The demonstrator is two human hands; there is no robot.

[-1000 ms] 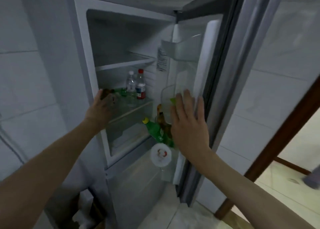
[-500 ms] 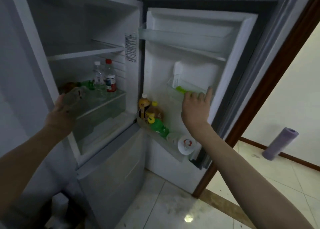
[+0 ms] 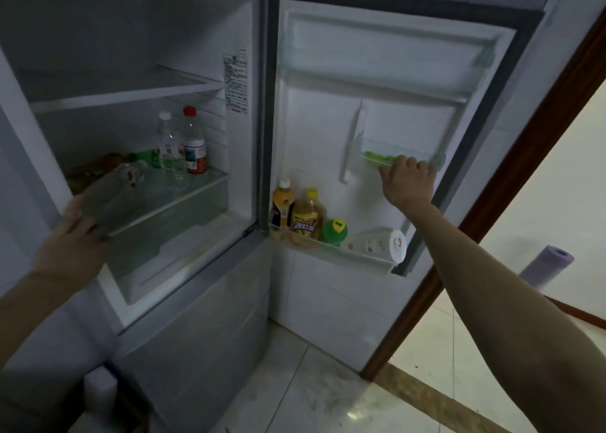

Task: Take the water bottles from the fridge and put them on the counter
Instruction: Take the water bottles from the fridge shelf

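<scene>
The fridge [image 3: 210,318] stands open. My left hand [image 3: 70,239] is closed around a clear water bottle [image 3: 111,191], which is tilted with its cap pointing into the fridge, at the front left of the glass shelf [image 3: 196,187]. Farther back stand a white-capped water bottle [image 3: 169,146] and a red-capped water bottle [image 3: 195,147]. My right hand [image 3: 408,180] grips the rim of a small door bin [image 3: 387,146] on the open door [image 3: 314,131]. Another clear bottle with a white cap [image 3: 385,244] lies in the lower door rack.
The lower door rack also holds an orange juice bottle [image 3: 282,203], a yellow iced-tea bottle [image 3: 308,218] and a green-capped bottle [image 3: 334,231]. A green bottle [image 3: 147,157] lies on the shelf. A brown door frame [image 3: 524,157] flanks the door. A purple roll [image 3: 546,264] lies on the floor.
The door has swung wider open. My right hand went from flat on the door to gripping the small bin. My left hand has drawn the clear bottle to the shelf's front edge.
</scene>
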